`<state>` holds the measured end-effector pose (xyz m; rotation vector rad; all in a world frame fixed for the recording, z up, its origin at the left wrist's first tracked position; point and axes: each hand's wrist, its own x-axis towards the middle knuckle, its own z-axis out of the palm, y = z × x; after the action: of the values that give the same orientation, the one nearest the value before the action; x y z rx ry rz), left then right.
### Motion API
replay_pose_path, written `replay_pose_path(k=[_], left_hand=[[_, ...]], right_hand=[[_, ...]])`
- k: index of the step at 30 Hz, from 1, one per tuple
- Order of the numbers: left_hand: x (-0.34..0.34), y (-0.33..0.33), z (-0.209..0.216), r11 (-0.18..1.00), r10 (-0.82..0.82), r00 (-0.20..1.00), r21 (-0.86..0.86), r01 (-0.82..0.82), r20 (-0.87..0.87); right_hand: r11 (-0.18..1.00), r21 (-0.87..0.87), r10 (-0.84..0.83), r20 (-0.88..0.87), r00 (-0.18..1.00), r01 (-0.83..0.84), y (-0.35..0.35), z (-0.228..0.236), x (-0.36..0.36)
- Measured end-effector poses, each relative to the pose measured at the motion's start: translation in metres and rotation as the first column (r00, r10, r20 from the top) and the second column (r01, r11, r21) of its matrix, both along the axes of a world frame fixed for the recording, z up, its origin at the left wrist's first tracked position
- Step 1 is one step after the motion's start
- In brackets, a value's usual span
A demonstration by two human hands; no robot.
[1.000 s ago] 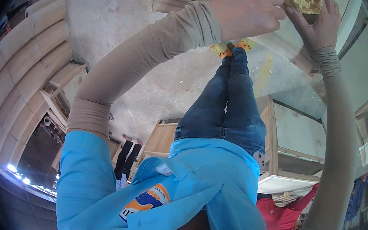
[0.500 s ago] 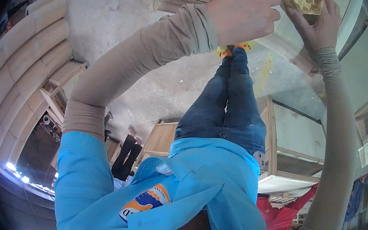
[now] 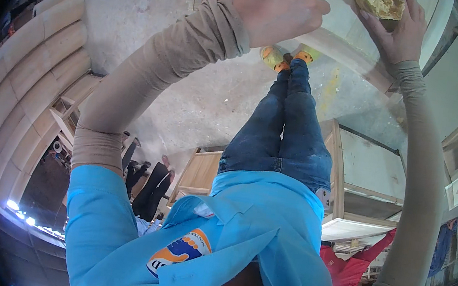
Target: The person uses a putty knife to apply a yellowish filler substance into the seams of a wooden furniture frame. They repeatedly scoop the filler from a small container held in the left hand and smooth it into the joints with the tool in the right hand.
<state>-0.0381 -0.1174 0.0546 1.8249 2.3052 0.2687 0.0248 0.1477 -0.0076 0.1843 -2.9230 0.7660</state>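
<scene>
On the left I see a wood stack; then, at the far side, the left hand, fingers curled partway in, though I cannot tell whether they grip anything. Right of it, above a pale panel, I find the yellow lump, gripped between thumb and fingers of the right hand.

jeans: denim, matt | shirt below jeans: smooth blue cloth, creased | sleeves either side of jeans: matt beige cloth, wrinkled | yellow chunk above-right of jeans: rough, pitted (material unclear) | floor behind jeans: matt, scuffed | cabinet right of jeans: pale wood frame
</scene>
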Motion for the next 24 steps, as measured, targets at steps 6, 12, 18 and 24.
replay_pose_path(k=[6, 12, 18, 24], left_hand=[[-0.012, -0.013, -0.002, 0.999, -0.040, 0.999, 0.028, 0.040, -0.007], [-0.025, -0.023, -0.004, 0.996, -0.063, 0.994, 0.075, 0.056, 0.090], [-0.032, -0.034, -0.003, 0.996, -0.055, 0.996, 0.077, 0.050, 0.073], [-0.037, -0.052, 0.003, 0.990, 0.139, 0.968, -0.064, -0.129, 0.207]], right_hand=[[1.000, 0.003, -0.010, 0.027, 1.000, 0.010, 0.000, 0.002, 0.000], [1.000, 0.011, -0.025, 0.044, 0.999, 0.024, -0.001, 0.003, 0.000], [0.999, 0.017, -0.033, 0.067, 0.997, 0.032, 0.001, -0.003, 0.000], [0.999, 0.033, -0.008, 0.059, 0.998, 0.006, 0.003, -0.004, -0.001]])
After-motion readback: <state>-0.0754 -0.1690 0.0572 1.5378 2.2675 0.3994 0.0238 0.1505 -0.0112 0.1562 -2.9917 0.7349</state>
